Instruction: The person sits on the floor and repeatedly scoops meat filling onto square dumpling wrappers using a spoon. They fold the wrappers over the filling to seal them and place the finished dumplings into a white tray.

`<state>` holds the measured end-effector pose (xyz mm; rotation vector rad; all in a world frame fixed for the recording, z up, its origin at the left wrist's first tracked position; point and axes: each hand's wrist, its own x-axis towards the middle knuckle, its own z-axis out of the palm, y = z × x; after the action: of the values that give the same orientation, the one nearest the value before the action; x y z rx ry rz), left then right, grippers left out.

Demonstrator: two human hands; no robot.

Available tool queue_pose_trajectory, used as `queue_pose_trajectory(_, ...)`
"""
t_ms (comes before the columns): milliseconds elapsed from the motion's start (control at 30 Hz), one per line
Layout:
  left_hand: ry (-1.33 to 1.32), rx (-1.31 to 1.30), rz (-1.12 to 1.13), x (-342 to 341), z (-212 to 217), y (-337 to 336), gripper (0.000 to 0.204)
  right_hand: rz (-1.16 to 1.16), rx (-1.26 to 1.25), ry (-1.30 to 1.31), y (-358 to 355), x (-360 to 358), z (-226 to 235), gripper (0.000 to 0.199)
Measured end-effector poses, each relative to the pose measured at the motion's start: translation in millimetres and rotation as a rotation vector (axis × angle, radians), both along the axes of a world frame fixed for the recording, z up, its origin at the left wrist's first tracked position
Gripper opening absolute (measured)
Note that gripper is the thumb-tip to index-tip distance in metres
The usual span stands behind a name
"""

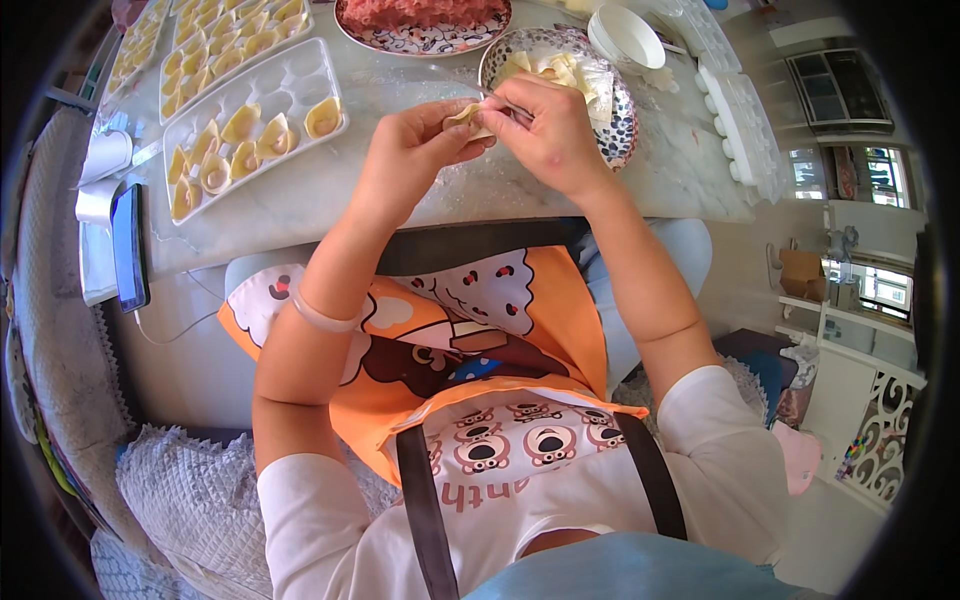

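Above the near part of the marble table [430, 200], both my hands meet at a small folded pale-yellow dumpling wrapper [466, 114]. My left hand [420, 145] pinches it between thumb and fingers. Closed around a thin grey stick-like utensil [507, 104], my right hand [550, 130] has its fingertips against the wrapper's right side. Whether filling is inside is hidden by my fingers. Just beyond my right hand, a patterned plate [623, 125] holds more wrappers [560, 68]. Pink minced meat [430, 12] is heaped on another patterned plate [420, 42] at the far side.
To the left, a white compartment tray [300, 68] holds several shaped dumplings [275, 136], with fuller trays behind. A white bowl [628, 40] stands by the wrapper plate. White moulded trays [740, 130] line the right edge. A phone [130, 245] with a cable is at the left edge.
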<state>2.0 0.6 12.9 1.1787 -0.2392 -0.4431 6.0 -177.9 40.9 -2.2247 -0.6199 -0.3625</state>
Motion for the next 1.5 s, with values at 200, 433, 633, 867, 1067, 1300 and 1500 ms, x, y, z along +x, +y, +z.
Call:
queue_pose_trajectory(200, -0.006, 0.003, 0.019, 0, -5, -2, 0.036, -0.045, 0.041, 0.035, 8, -2, 1, 0.013)
queue_pose_trajectory(433, -0.035, -0.07, 0.104, -1, -11, -6, 0.039, -0.094, 0.088, 0.016, 19, -2, -7, 0.017)
queue_pose_trajectory(633, 0.072, -0.098, 0.14, -1, -4, -3, 0.042, -0.174, 0.115, 0.065, 17, -6, -2, 0.013)
queue_pose_trajectory(867, -0.426, 0.503, 0.341, 5, 0, 4, 0.02, -0.098, 0.006, -0.082, 18, -3, -1, 0.012)
queue_pose_trajectory(1067, -0.459, 0.501, 0.435, 9, -1, 7, 0.015, -0.144, 0.067, 0.075, 25, -2, 2, 0.013)
queue_pose_trajectory(1300, -0.679, 0.678, 0.519, 9, -1, 8, 0.013, -0.183, 0.162, 0.147, 32, -3, -9, 0.013)
queue_pose_trajectory(1500, -0.845, 0.916, 0.671, 24, 17, 44, 0.012, -0.144, 0.264, 0.306, 39, -13, -1, 0.03)
